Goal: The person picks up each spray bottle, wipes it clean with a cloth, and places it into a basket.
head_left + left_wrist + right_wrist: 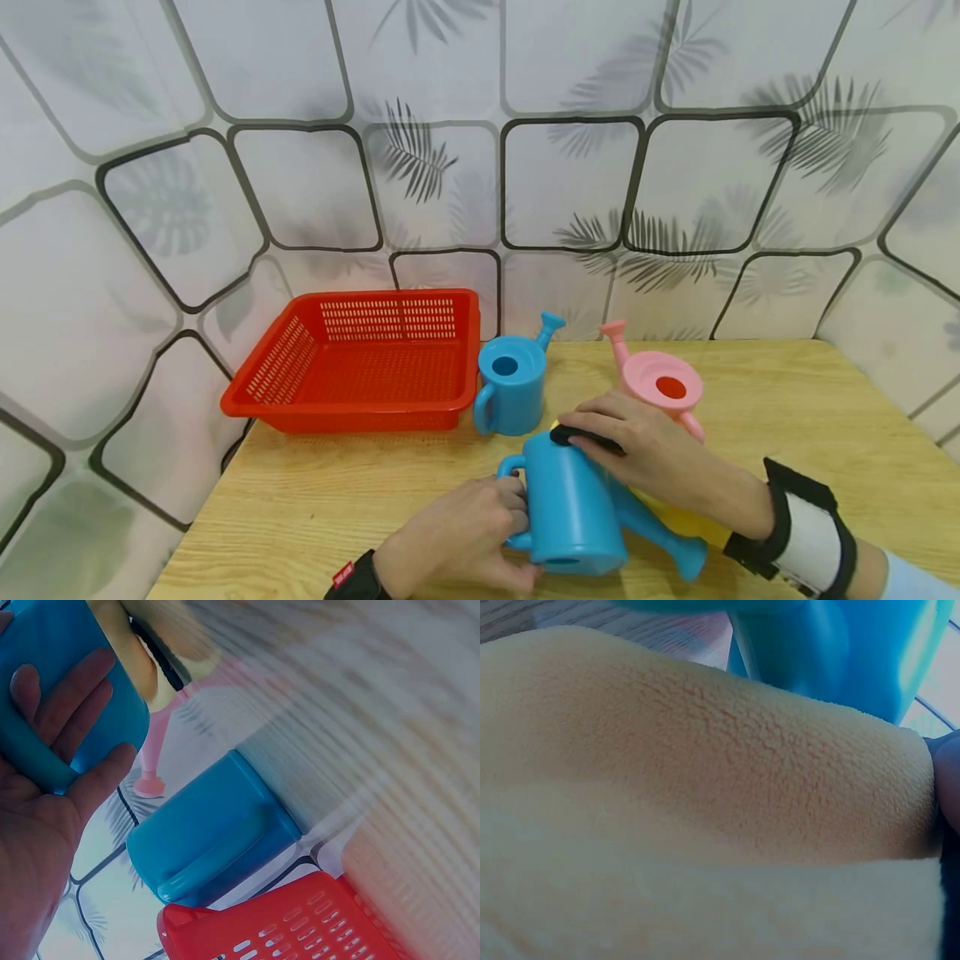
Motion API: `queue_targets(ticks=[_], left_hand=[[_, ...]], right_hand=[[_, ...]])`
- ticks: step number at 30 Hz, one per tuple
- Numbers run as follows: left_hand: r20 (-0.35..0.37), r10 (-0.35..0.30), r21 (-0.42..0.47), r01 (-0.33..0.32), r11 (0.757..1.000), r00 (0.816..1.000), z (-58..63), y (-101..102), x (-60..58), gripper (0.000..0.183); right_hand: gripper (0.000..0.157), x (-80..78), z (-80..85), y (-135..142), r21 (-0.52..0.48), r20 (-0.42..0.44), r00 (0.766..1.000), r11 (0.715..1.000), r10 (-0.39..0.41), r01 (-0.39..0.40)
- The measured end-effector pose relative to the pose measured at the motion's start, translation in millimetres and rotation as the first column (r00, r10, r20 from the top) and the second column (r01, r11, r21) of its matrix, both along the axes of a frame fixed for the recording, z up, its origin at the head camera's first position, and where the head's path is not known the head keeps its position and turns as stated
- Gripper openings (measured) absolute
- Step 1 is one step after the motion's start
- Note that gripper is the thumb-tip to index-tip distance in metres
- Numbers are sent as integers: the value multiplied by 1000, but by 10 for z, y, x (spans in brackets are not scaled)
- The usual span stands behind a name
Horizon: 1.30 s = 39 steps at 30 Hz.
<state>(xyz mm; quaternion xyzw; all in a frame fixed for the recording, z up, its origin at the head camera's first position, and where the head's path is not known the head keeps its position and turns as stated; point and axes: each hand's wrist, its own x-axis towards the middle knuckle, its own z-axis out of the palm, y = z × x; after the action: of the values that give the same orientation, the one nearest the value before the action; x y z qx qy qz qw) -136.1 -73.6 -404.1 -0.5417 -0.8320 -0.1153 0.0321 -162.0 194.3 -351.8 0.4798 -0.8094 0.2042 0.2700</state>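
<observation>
A blue watering can (573, 508) is tipped with its top toward me and its spout to the lower right. My left hand (476, 525) grips its handle, fingers passing through the loop in the left wrist view. At the can's far end, my right hand (648, 450) holds a fuzzy yellow cloth (727, 765) with a black edge (588, 438) against the can. More of the cloth hangs under the right wrist. A second blue watering can (517, 379) stands upright just behind. A pink watering can (660, 379) is partly hidden by the right hand.
A red plastic basket (345, 421) with slotted walls stands at the back left, beside the upright blue can. Behind the wooden table (330, 517) hangs a white patterned curtain (442, 183) with leaf prints.
</observation>
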Motion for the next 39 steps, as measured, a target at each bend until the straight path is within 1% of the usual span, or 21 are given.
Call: queue_targets(ticks=[6, 9, 13, 16, 17, 21, 22, 24, 28, 31, 36, 39], left_hand=[[-8, 2, -6, -2, 1000, 1000, 6, -18, -20, 27], [-30, -1, 1, 1, 1000, 1000, 4, -33, -27, 29], [-43, -1, 19, 2, 1000, 999, -7, -60, -46, 32], [-30, 6, 19, -6, 1000, 1000, -6, -78, -52, 32], [-32, 11, 22, -10, 1000, 999, -9, -80, -53, 32], [-50, 28, 20, -27, 999, 998, -19, -92, -62, 34], [-57, 30, 24, -29, 999, 998, -26, -95, -67, 35], [-65, 30, 24, -28, 999, 997, -32, -102, -73, 36], [-63, 28, 18, -27, 999, 998, -37, -111, -79, 34], [-66, 30, 13, -29, 1000, 997, -40, -112, -82, 33], [-90, 28, 26, -26, 999, 996, -47, -111, -83, 34], [-87, 26, 38, -23, 999, 996, -46, -110, -86, 35]], right_hand=[[33, 5, -11, -5, -1, -8, 1000, 1000, 4, -4], [32, 33, -16, -7, 6, -6, 1000, 1000, 19, -19], [30, 102, -32, -3, 13, 6, 999, 999, 49, -49], [31, 168, -53, 2, 18, 18, 998, 998, 67, -67], [32, 194, -59, 3, 23, 30, 997, 997, 67, -67], [28, 270, -77, -7, 33, 33, 993, 993, 114, -115], [27, 297, -73, -5, 45, 41, 993, 992, 112, -114], [25, 336, -70, -2, 53, 26, 988, 987, 152, -153], [25, 424, -52, 39, 90, -1, 984, 980, 178, -177], [23, 456, -42, 73, 104, -22, 981, 976, 195, -192], [22, 486, -17, 105, 116, -4, 977, 970, 215, -214], [24, 505, -10, 114, 128, 9, 977, 969, 211, -211]])
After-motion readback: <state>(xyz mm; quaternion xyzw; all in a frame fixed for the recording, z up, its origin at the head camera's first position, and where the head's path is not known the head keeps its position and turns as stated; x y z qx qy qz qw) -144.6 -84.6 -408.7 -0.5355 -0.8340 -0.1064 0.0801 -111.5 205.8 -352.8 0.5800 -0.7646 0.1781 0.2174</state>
